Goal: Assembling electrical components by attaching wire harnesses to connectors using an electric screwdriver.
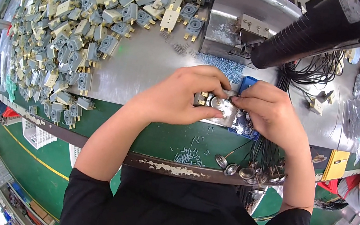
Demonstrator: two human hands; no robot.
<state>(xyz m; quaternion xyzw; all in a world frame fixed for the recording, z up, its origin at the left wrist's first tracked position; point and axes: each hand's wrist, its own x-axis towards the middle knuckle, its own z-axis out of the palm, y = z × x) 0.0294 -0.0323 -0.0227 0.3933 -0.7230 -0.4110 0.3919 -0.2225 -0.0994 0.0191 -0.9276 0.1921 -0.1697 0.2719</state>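
Silver-faced part [218, 104] between hands [179, 94], bluish screws [223, 65] beyond

Lettering: none legible. Upper right of the frame, a pale label [352, 9] on the black ribbed cylinder [317, 33]; its marks cannot be read.

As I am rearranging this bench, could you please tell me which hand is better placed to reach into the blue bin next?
Probably the right hand: it overlaps the blue bin in this view, while the left hand sits farther off, holding a disc-topped part.
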